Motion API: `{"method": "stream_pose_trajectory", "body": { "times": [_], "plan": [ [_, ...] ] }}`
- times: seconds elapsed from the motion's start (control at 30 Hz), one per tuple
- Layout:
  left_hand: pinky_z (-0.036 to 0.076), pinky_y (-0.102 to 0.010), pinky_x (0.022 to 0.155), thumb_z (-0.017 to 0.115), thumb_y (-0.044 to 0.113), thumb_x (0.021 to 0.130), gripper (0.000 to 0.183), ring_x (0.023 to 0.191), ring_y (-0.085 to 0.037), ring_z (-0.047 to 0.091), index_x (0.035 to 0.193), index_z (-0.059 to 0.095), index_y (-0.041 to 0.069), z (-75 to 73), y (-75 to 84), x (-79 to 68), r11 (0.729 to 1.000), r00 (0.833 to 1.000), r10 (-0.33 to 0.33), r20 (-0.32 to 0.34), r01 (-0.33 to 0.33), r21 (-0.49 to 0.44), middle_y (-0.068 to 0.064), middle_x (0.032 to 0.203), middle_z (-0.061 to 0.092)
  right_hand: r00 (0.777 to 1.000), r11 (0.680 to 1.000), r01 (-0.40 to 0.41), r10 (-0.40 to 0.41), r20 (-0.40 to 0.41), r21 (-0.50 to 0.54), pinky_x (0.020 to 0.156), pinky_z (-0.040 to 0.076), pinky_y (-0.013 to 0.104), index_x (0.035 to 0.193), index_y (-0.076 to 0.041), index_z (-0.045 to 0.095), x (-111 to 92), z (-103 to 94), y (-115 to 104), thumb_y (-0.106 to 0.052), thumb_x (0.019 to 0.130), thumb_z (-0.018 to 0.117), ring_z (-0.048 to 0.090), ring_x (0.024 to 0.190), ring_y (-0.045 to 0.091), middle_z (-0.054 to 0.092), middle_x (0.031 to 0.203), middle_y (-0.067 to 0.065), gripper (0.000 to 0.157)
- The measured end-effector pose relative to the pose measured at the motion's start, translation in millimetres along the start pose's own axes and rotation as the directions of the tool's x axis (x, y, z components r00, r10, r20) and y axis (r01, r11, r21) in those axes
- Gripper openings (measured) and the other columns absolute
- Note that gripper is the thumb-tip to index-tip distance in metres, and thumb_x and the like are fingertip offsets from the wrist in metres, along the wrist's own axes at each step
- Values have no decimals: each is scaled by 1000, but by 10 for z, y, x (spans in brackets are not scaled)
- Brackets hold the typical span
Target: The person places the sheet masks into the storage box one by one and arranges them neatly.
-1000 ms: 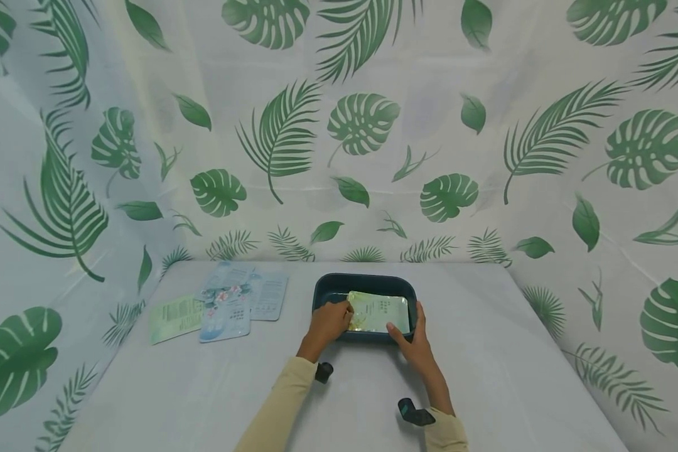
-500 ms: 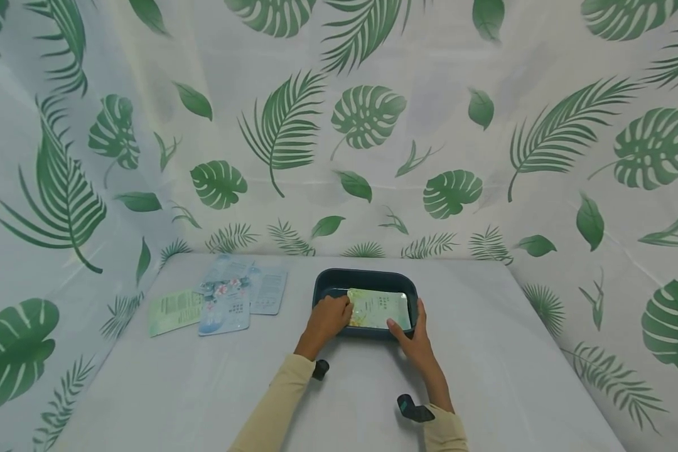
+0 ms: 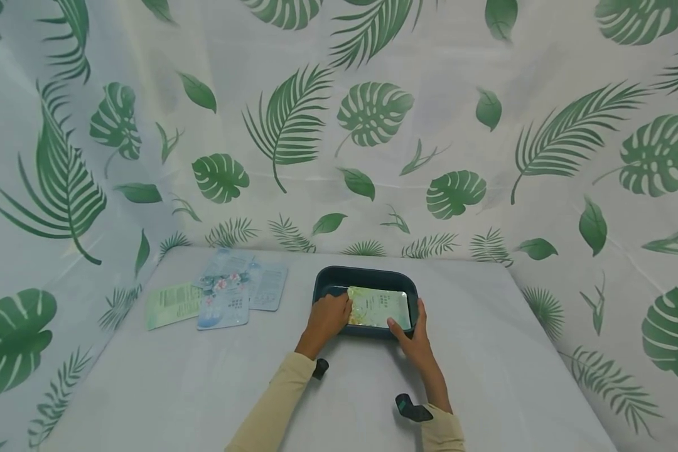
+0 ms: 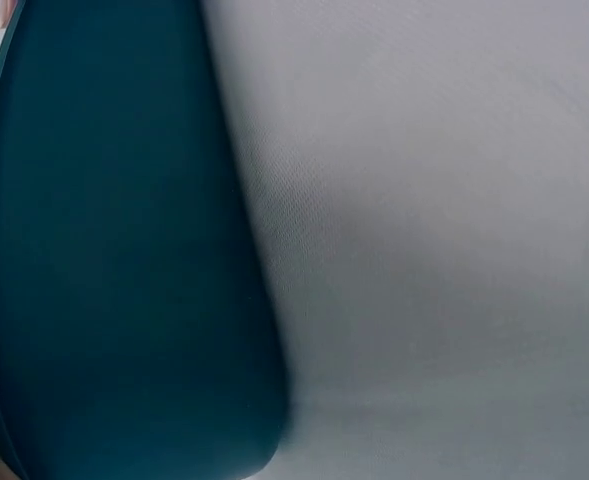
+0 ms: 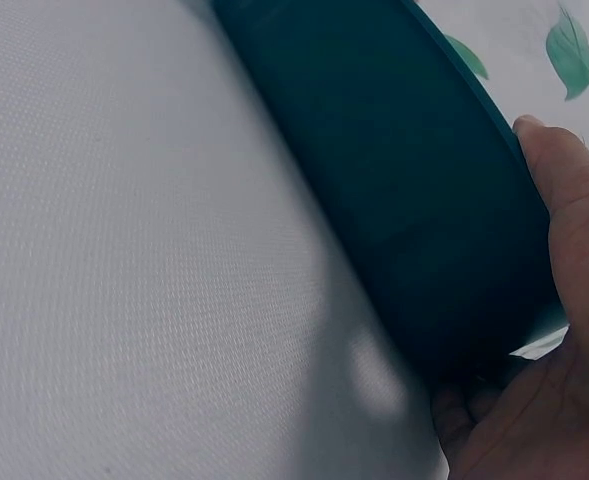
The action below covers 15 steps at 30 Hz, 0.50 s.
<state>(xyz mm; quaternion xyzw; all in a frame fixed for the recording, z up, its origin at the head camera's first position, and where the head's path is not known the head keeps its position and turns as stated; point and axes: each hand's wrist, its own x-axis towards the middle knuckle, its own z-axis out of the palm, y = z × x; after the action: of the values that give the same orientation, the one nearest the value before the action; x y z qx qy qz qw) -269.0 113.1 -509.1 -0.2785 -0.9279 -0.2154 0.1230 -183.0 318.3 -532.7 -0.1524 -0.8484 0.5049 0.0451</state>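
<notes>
A dark teal rectangular tray (image 3: 367,272) stands on the table, with a pale green face-mask packet (image 3: 378,307) lying in its right part. My left hand (image 3: 326,320) reaches over the front left rim, its curled fingers at the packet's left edge; the fingertips are hidden. At the front right corner my right hand (image 3: 417,346) grips the tray, thumb over the front rim and fingers along the right side. In the right wrist view that hand (image 5: 584,270) holds the tray's outer wall (image 5: 394,200). The left wrist view is mostly filled by the tray's wall (image 4: 124,240).
Left of the tray lie several other packets, overlapping: a green one (image 3: 172,306), a blue one with pink flowers (image 3: 223,306) and a pale blue one (image 3: 269,287). White cloth (image 3: 497,364) covers the table. A leaf-printed curtain (image 3: 395,207) hangs behind it.
The head view has tilted slightly. Both hands, the tray and the packet keep nearly the same places relative to each other.
</notes>
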Motion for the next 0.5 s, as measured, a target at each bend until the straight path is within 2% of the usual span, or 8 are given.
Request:
{"method": "stream_pose_trajectory", "body": {
  "times": [0.17,0.33,0.5],
  "plan": [
    [28,-26,40,53,25,101,27,42,-9,36,78,59,13,-9,-3,0,1000,1000,21,-3,-21,20,5,50,38,1000,1000,0,0,2,11,117,9,62,156,-27,-13,-3,3,-2,-52,92,59,-3,152,37,-8,165,10,99],
    [28,-25,41,52,24,102,27,43,-8,37,77,56,15,1,-19,-6,999,999,35,13,-34,-23,6,53,42,1000,1000,-7,7,2,2,117,9,62,156,-27,-13,-10,-6,2,-52,93,59,-3,152,37,-8,165,11,99],
    [32,-24,43,54,23,101,22,45,-8,41,82,62,14,4,-38,2,998,999,49,7,-48,-47,5,57,52,1000,1000,-11,11,5,-1,117,10,62,156,-28,-13,-5,-8,3,-51,93,59,-2,152,38,-8,165,11,98]
  ]
}}
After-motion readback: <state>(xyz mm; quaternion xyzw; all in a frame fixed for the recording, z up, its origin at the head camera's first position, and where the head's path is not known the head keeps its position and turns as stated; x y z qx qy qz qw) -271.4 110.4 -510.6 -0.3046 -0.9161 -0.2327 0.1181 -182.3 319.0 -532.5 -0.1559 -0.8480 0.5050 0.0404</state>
